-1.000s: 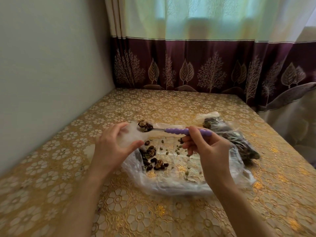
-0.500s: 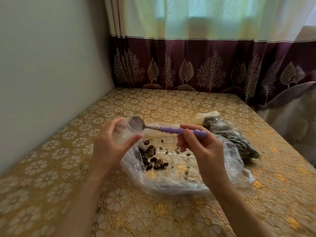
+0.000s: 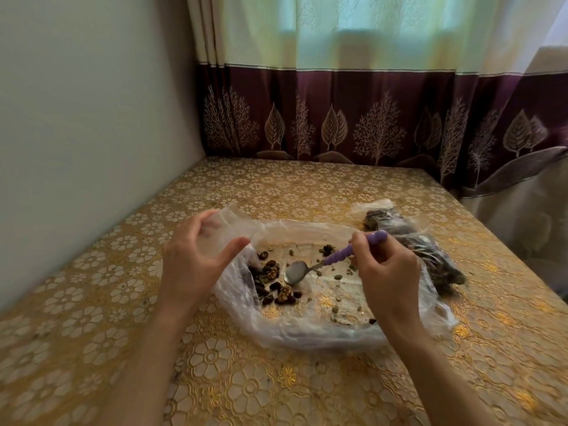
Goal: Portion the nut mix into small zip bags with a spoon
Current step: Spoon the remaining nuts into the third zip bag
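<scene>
- Scooping: right hand pinches the spoon by its purple handle, empty bowl angled down beside the nuts, likely for another load.
- Left hand grips the small bag, mouth held up, just left of the spoon, keeping the transfer short.
- Nuts lie on the open big bag, between the hands.
- Filled bags sit just beyond the right hand; counter past them is open.

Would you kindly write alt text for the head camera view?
A right hand lowers an empty purple-handled spoon toward nut mix in an open plastic bag, while the left hand holds a small zip bag. Filled bags lie behind.
</scene>
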Motion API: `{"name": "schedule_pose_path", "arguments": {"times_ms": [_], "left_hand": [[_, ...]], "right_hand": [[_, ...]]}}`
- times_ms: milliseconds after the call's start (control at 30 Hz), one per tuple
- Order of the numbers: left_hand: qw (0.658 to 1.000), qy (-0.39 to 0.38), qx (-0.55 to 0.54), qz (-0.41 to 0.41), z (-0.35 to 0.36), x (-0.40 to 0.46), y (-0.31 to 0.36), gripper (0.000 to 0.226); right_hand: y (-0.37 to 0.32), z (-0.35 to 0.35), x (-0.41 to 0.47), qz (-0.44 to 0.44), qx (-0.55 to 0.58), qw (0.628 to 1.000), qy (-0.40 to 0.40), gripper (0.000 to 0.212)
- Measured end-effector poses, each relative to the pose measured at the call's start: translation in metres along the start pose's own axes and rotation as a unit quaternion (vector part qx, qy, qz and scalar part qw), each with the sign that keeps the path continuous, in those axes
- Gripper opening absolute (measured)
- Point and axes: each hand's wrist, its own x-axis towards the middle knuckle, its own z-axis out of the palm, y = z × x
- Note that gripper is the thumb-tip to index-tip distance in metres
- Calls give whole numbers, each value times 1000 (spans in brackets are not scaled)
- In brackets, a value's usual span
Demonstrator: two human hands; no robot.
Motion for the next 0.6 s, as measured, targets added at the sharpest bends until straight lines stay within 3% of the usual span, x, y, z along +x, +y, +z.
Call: {"name": "schedule_pose_path", "arguments": {"times_ms": [333,500,600], "left_hand": [[1000,11,4,1,0,1,-3,76],[1000,17,0,4,0,1,-2,77],[1000,20,4,6,1,2,-2,76]], "right_hand": [[-9,12,-10,48,66,994,-75,41],[-9,19,-17,105,123,978,-128,34],[-7,17,-15,174,169,957,-160,41]]}}
